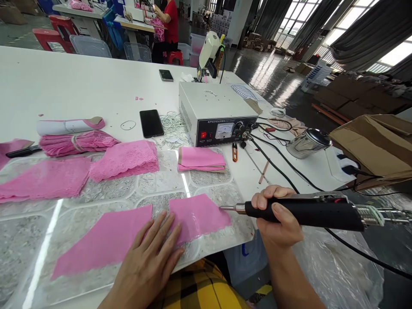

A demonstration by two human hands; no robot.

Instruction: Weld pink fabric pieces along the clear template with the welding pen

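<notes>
My right hand (279, 214) is wrapped round the black grip of a handheld ultrasonic welding gun (309, 213). Its thin metal tip points left and meets the right edge of a pink fabric piece (196, 219). My left hand (154, 253) lies flat with fingers stretched. Its fingertips rest on the left edge of that piece and on the right edge of a second, larger pink fabric piece (106, 238). Both pieces lie on a clear, patterned mat (219, 249). Behind them sits a folded pink stack (201, 159) with brown layers underneath.
A welder control box (222, 113) stands behind, its cables (277, 171) running right. Lace-edged pink stacks (128, 159), a tied pink bundle (77, 143), a phone (151, 123), orange snips (234, 152) and a metal canister (307, 143) lie about. A person in red (170, 21) sits farther back.
</notes>
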